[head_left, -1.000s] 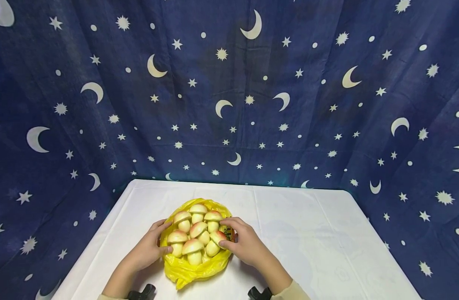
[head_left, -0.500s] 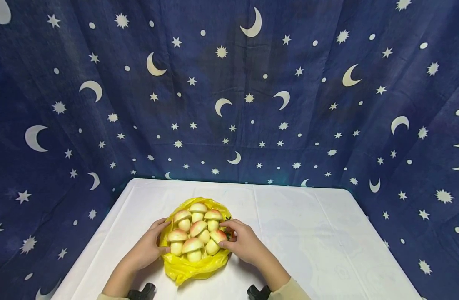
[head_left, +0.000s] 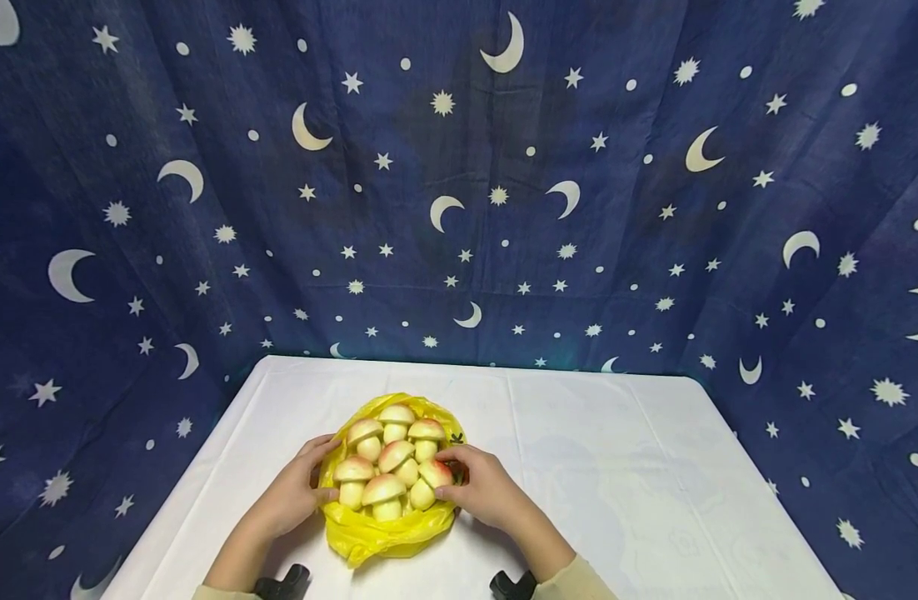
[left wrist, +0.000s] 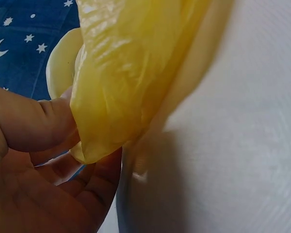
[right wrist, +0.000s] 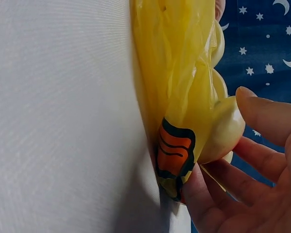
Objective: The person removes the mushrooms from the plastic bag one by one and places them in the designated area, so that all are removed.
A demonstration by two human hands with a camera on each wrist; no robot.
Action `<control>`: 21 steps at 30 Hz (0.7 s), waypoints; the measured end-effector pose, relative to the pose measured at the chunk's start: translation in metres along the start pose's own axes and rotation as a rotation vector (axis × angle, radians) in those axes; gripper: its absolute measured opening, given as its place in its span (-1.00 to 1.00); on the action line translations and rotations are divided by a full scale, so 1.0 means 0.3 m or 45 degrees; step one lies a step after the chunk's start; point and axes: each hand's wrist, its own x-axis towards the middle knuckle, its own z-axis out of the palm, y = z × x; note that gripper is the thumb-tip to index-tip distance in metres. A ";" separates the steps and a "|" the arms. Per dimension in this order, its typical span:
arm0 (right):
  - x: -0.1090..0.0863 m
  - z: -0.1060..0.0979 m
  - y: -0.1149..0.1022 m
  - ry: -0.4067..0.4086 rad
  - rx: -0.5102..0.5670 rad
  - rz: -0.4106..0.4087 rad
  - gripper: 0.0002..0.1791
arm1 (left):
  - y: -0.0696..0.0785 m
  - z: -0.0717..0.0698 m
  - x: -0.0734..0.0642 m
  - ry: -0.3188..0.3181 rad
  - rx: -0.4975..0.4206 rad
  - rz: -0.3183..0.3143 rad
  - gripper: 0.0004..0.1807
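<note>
A yellow plastic bag, its mouth rolled open, sits on the white table left of centre in the head view. Several pale mushrooms with cream-and-reddish caps, such as the front mushroom, fill it. At its left side my left hand grips the bag's edge, thumb over the rim and fingers outside; the left wrist view shows the yellow film between them. My right hand holds the rightmost mushroom between thumb and fingers, with other fingers touching the bag near its orange-and-black print.
A white cloth covers the table, stretching away to the right of the bag. Behind and at both sides hangs a dark blue curtain with moons and stars. Black mounts sit at both wrists.
My right hand has shifted slightly left, and the rightmost mushroom has edged left with it. The bag's front rim has moved up a little. My left hand stays nearly still.
</note>
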 end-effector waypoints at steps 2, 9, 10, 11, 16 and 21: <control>-0.001 0.004 -0.002 -0.001 0.003 0.008 -0.49 | 0.001 0.000 -0.003 -0.003 -0.008 -0.009 -0.15; 0.004 0.010 -0.003 0.010 0.016 0.018 -0.53 | 0.000 -0.004 -0.003 0.013 -0.025 -0.024 -0.14; 0.005 0.011 -0.002 0.012 0.016 0.023 -0.54 | -0.001 -0.005 -0.002 0.011 -0.031 -0.021 -0.14; 0.006 0.011 -0.002 0.015 0.021 0.026 -0.54 | -0.002 -0.006 0.000 0.011 -0.035 -0.017 -0.14; 0.013 0.011 0.005 0.019 0.055 0.046 -0.55 | -0.004 -0.009 0.006 0.006 -0.050 -0.012 -0.13; 0.018 0.009 0.009 0.003 0.092 0.060 -0.55 | -0.004 -0.010 0.008 0.012 -0.057 -0.028 -0.11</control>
